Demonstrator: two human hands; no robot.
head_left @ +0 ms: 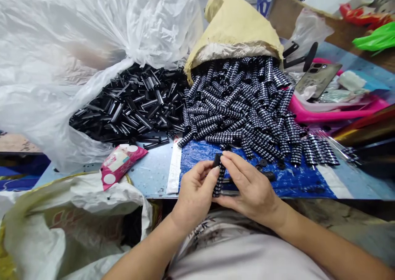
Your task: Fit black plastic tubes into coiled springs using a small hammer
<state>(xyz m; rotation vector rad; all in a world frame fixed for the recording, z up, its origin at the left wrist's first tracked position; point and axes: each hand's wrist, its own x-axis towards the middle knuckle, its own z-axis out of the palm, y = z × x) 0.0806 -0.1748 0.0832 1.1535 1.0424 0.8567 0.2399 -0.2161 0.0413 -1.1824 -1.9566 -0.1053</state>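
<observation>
My left hand is closed around a short black tube with small white marks, thumb pressed along its side. The tube stands nearly upright at the table's front edge. At its top end are the fingertips of my right hand, while the right thumb reaches to its lower end, so both hands grip it. Just beyond lies a heap of black-and-white patterned tubes. A dark-tipped rod and small black rings rest on the blue sheet, partly hidden by my right hand.
Plain black strips or tubes spill from a clear plastic bag at the left. A yellow sack stands behind the patterned heap. A pink tray with a phone sits right. An open white sack is below left; a pink packet lies above it.
</observation>
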